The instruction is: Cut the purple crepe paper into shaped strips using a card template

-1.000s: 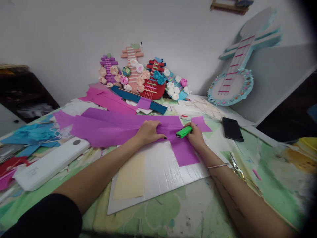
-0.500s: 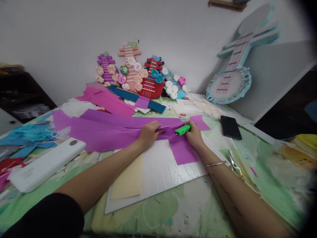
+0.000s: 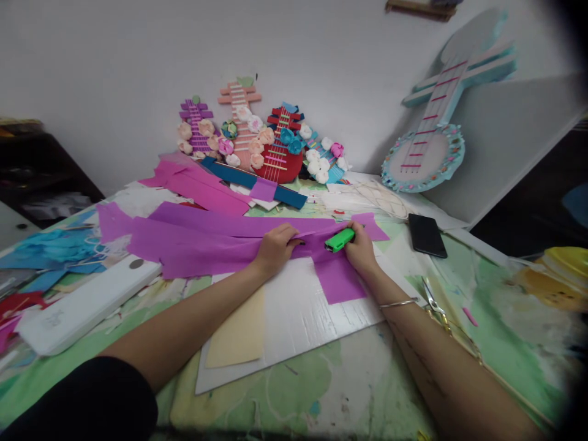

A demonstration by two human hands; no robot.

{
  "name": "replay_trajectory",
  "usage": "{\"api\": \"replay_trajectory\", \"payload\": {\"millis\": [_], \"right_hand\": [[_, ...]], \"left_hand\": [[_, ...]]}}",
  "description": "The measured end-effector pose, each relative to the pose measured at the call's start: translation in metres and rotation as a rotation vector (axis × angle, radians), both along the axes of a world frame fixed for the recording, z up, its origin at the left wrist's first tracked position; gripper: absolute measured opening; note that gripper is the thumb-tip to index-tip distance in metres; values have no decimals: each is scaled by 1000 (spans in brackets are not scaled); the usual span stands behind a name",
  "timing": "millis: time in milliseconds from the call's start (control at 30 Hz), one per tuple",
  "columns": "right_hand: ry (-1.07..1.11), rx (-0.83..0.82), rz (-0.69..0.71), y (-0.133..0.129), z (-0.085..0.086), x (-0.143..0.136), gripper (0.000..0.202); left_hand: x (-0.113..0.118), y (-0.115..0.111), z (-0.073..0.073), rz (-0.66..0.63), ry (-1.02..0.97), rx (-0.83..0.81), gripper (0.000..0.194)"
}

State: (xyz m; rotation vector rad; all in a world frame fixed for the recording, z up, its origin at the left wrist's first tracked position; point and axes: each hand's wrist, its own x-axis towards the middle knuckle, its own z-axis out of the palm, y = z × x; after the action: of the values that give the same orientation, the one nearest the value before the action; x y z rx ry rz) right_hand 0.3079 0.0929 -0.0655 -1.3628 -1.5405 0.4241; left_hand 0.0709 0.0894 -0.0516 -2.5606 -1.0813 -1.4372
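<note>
My left hand [image 3: 275,250] is closed on a long piece of thin purple paper [image 3: 202,245], pinching its near edge between thumb and fingers. To its right, my right hand [image 3: 359,245] grips a small bright green hand tool [image 3: 339,241] with a dark end pointing left; its exact kind is unclear. The fingertips of that hand also press on the purple paper. A purple flap [image 3: 340,282] hangs down between the hands over a white board [image 3: 294,312]. A cream paper sheet [image 3: 239,337] lies on the board under my left forearm.
Scissors [image 3: 435,303] and a black phone [image 3: 427,236] lie to the right. A long white case [image 3: 87,306] is at left, near blue scraps [image 3: 55,248]. Pink paper [image 3: 193,184] and flower-decorated toy guitars [image 3: 280,156] stand behind; a large pale-blue one [image 3: 422,150] leans at right.
Hardly anything differs. Both hands stay on the purple paper, and the green tool is still in the right hand; the whole view has shifted very slightly.
</note>
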Motion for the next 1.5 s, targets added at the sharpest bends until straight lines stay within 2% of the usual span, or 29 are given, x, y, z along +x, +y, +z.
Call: {"api": "replay_trajectory", "payload": {"millis": [300,700,1000,1100,1267,1367,1500], "right_hand": [[5,5,2,-2,3,-3,38],[9,7,-4,-1,2,-1,33],[23,7,-2,1,0,-1,35],[33,-5,-7,0,3,2,34],[44,-96,30,-1,9,11,24],[44,-158,93,-2,14,15,23],[30,-189,177,-4,20,16,24]], "left_hand": [[1,0,1,-23,-3,9,12],[1,0,1,-35,-24,16,9],[4,1,0,-3,10,-28,7],[5,3,1,50,20,-77,7],[-14,25,10,242,6,-199,45],[-36,48,19,339,81,-293,45],[-60,78,25,364,317,-468,37]]}}
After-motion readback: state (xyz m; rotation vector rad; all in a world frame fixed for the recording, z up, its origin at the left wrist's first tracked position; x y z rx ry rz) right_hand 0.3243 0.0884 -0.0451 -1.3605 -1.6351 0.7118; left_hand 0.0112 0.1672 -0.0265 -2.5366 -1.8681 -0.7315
